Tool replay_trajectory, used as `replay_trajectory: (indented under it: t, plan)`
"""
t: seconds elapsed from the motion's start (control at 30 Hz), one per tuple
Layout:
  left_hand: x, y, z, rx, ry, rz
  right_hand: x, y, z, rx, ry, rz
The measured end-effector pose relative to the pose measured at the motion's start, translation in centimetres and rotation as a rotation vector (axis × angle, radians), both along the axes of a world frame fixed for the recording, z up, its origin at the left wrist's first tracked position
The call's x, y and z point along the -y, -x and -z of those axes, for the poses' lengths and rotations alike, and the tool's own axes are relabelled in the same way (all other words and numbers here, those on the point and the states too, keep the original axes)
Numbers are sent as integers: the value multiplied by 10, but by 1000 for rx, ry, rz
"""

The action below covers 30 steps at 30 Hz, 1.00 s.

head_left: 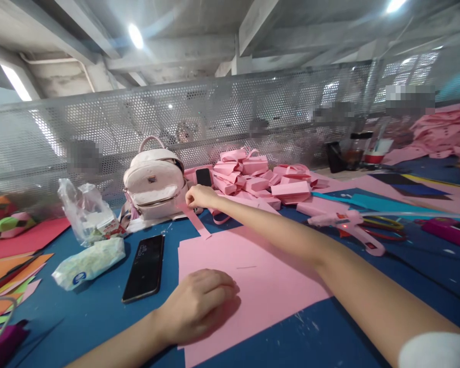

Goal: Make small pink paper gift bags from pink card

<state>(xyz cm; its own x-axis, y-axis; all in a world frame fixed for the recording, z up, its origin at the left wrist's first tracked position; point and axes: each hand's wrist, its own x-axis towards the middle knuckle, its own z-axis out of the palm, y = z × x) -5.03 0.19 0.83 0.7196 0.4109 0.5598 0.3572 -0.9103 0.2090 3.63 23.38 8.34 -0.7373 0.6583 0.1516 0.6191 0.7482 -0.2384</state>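
My right hand (pixel 200 197) reaches far forward, its fingers closed on the upper end of a pink strip (pixel 199 226) beside the white backpack (pixel 154 179). The strip's lower end hangs at the far edge of a large pink sheet (pixel 268 276). My left hand (pixel 203 302) rests on the near left part of that sheet, fingers curled together; whatever may be under them is hidden. Behind my right hand lies a heap of folded pink pieces (pixel 253 176).
A black phone (pixel 143 267), a tissue pack (pixel 90 263) and a plastic bag (pixel 86 214) lie left. At right are a pink glue gun (pixel 348 225) with its cable, and scissors (pixel 385 225). A perforated metal screen (pixel 222 112) stands behind.
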Motion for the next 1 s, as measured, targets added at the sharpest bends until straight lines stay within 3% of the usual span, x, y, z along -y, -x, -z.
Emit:
replay_trajectory:
  t: [0.23,0.53,0.83,1.0]
  plan:
    - [-1,1,0,-2,3,2,6,5,2,13,-40,-12]
    - [-1,1,1,-13,12,-4,21,14,-1,-144,-140,-5]
    - [1,1,0,0,31,-31,25,27,14,-212,175,6]
    - [-1,-1,2,2,39,-37,55,-11,5,-78,285,-107]
